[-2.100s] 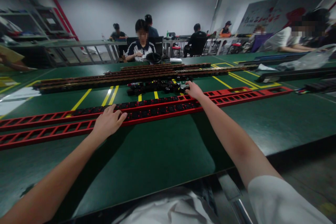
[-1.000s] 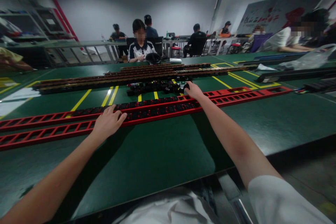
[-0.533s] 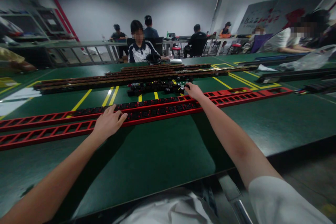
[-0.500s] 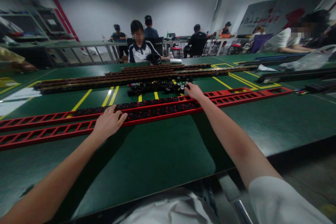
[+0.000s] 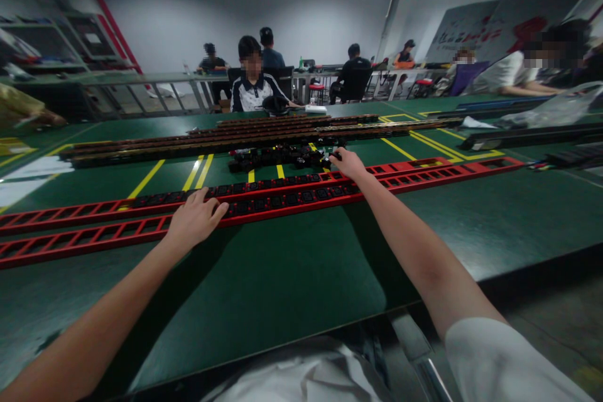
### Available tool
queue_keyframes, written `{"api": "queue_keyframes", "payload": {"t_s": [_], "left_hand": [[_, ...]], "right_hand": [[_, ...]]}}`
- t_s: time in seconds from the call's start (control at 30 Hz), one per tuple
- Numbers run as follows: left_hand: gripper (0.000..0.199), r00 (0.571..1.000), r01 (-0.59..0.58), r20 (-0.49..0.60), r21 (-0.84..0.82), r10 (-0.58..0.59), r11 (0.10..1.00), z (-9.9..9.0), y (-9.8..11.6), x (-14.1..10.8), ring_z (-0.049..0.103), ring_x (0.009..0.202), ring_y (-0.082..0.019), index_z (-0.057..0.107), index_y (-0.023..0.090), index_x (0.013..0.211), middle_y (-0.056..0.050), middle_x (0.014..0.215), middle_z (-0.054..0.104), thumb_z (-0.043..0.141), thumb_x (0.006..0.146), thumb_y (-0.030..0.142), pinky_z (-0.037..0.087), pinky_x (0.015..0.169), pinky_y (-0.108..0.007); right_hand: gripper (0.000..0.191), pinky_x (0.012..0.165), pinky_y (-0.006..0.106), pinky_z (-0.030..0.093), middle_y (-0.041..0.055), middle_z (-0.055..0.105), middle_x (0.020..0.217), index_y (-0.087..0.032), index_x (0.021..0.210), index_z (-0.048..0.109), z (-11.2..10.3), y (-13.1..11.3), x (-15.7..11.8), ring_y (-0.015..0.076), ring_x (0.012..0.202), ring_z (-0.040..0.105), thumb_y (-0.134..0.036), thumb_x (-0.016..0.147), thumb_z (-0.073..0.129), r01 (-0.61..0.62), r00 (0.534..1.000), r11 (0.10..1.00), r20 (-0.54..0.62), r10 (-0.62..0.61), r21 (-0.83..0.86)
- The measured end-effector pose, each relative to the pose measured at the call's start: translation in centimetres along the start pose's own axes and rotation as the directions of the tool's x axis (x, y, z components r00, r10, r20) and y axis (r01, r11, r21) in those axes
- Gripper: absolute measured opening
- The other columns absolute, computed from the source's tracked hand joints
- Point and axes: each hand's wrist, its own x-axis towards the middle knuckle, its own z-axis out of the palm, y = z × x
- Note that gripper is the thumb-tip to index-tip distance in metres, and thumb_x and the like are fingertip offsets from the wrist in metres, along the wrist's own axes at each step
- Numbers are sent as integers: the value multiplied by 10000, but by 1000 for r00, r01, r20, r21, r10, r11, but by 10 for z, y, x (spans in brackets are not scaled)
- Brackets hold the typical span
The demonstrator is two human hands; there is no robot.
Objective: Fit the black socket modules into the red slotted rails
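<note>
Two long red ladder-like frames (image 5: 264, 218) lie side by side across the green table. Square black parts (image 5: 308, 196) fill the middle stretch of both frames, while the slots toward the ends are bare. My left hand (image 5: 195, 220) rests palm down on the frames with its fingers apart, covering some slots. Beyond the frames is a loose heap of small black parts (image 5: 282, 157). At its right end my right hand (image 5: 348, 164) has curled fingers closed on a small black part, mostly hidden by the fingertips.
Behind the heap lie several long brown-black strips (image 5: 264, 130). To the right are dark rails (image 5: 532, 134), a clear plastic bag (image 5: 551, 110) and a dark bundle with coloured wire ends (image 5: 575, 157). A person (image 5: 254, 85) sits across the table; other people are farther back and at both sides.
Both of my hands stay in nearly the same place. The person across the table has shifted their head slightly to the right.
</note>
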Motion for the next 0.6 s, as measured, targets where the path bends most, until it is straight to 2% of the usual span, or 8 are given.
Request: {"api": "queue_keyframes", "payload": {"t_s": [0.13,0.37,0.6], "left_hand": [[609,999,16,26,78,-18,997,-3,4,-1,407,1477,-394,724,151,1132,-248,1510,509,250,1038,521,480,1086,-607],[621,1000,16,1,54,-16,998,-2,4,-1,425,1462,-413,734,136,1120,-261,1531,487,262,1036,532,480,1081,-626],[672,1000,6,19,93,-8,996,-2,3,-1,419,1470,-410,727,136,1145,-268,1538,473,211,1039,552,489,1076,-610]], "right_hand": [[419,892,354,513,160,750,1109,-164,1291,637,-2,-3,-2,286,1022,697,-460,1020,518,-23,1000,1000,-1,23,-21],[398,849,351,512,157,746,1119,-169,1289,638,-5,-6,-4,286,991,695,-418,985,573,-40,999,999,6,40,-16],[355,842,342,511,153,750,1083,-162,1242,662,-3,-4,-1,282,969,692,-371,987,528,-34,999,999,9,34,-21]]}}
